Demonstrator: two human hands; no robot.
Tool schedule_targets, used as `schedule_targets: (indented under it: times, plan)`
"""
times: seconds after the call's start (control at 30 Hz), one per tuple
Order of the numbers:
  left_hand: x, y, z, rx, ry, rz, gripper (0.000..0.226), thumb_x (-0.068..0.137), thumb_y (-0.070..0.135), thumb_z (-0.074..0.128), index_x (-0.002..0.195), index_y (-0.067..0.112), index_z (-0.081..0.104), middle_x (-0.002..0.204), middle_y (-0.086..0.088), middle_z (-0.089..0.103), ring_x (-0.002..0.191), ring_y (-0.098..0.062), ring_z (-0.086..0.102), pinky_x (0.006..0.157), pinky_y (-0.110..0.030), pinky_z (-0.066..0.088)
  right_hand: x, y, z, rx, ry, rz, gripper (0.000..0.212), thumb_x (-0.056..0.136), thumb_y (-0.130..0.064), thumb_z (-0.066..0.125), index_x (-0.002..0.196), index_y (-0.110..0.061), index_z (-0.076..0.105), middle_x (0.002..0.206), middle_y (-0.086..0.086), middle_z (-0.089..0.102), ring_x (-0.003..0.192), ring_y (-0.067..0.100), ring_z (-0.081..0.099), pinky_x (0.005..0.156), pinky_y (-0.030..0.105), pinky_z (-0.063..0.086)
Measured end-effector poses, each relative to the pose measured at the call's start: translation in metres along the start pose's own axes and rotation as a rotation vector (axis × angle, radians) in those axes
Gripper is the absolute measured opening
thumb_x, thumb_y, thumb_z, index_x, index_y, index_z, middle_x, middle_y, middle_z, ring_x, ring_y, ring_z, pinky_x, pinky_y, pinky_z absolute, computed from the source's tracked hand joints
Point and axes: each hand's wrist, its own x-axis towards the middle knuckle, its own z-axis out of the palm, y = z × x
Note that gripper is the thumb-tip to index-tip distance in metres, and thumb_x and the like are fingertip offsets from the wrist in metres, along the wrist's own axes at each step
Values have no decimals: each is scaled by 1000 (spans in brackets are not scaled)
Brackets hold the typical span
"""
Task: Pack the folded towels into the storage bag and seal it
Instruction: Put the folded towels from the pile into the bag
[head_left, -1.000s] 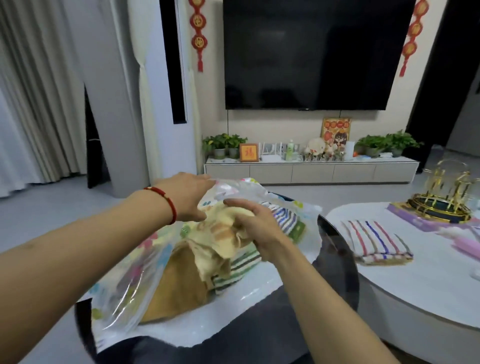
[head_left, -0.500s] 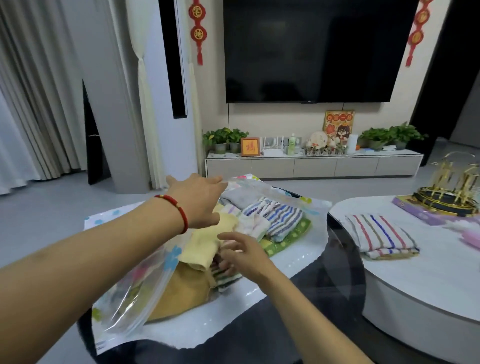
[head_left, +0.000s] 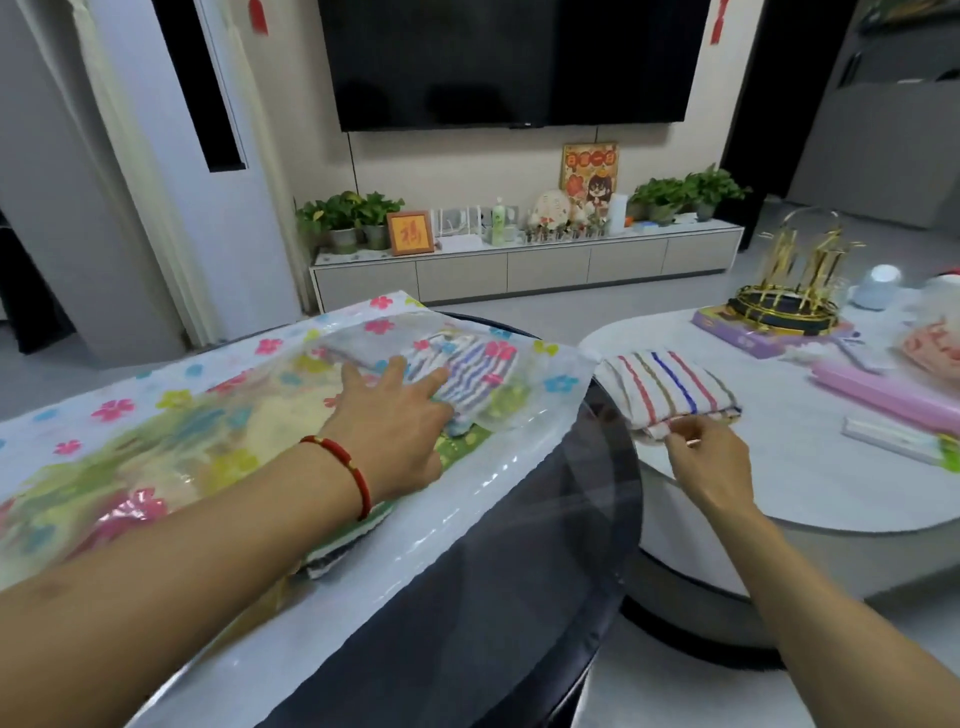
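Right hand (head_left: 709, 457) apparently pinching striped towel (head_left: 670, 387) edge; left hand (head_left: 395, 415) flat on bag (head_left: 218, 384).

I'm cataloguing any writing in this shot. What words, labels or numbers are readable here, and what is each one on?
"福": one gold character on the small red framed plaque on the TV cabinet.
Poster with a cartoon figure: a row of characters along its top, too blurred to read.
Purple box under the gold stand, green bottle, flat packet at the right: print too small to read.
Storage bag: flowers only, no text.
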Motion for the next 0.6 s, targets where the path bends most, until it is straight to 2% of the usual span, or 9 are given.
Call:
schedule_targets:
  times: [0.1, 0.23, 0.33, 0.43, 0.5, 0.6]
  plan:
    - [13, 8, 11, 51, -15, 26, 43, 88, 44, 49, 127, 33, 59, 158, 3, 29, 143, -38, 23, 104, -74, 23, 33, 17, 7, -143, 101, 9, 25, 93, -20, 68, 117, -12, 72, 125, 17, 66, 107, 36, 65, 94, 47, 54]
    - [22, 9, 24, 43, 8, 44, 49, 88, 49, 45, 134, 34, 51, 163, 5, 21, 148, -35, 15, 107, -70, 25, 81, 22, 16, -188, 170, 19, 33, 96, -27, 68, 127, -17, 67, 142, 16, 53, 126, 36, 55, 105, 49, 47]
    - [26, 8, 26, -7, 38, 14, 54, 88, 51, 42, 140, 36, 42, 164, 6, 15, 148, -33, 16, 108, -67, 28, 114, 18, 22, -293, 16, 101, 54, 98, -47, 61, 145, -23, 49, 148, 19, 48, 134, 39, 49, 109, 53, 41]
    - [28, 7, 26, -48, 58, -14, 54, 88, 53, 40, 140, 38, 40, 164, 9, 15, 148, -32, 17, 109, -65, 29, 136, 21, 25, -402, -137, 190, 60, 96, -57, 57, 148, -29, 40, 142, 20, 54, 130, 42, 50, 107, 54, 38]
    - [28, 7, 27, -59, 58, -18, 53, 88, 54, 40, 140, 39, 42, 164, 9, 16, 148, -32, 17, 109, -65, 29, 144, 26, 25, -471, -156, 186, 60, 91, -51, 66, 143, -32, 43, 132, 20, 59, 123, 42, 52, 102, 51, 38]
    - [27, 8, 27, -64, 57, -24, 53, 87, 54, 41, 138, 39, 45, 164, 9, 19, 148, -32, 19, 108, -68, 28, 150, 20, 20, -406, -198, 168, 67, 86, -33, 76, 142, -37, 41, 128, 16, 61, 118, 40, 54, 100, 50, 43]
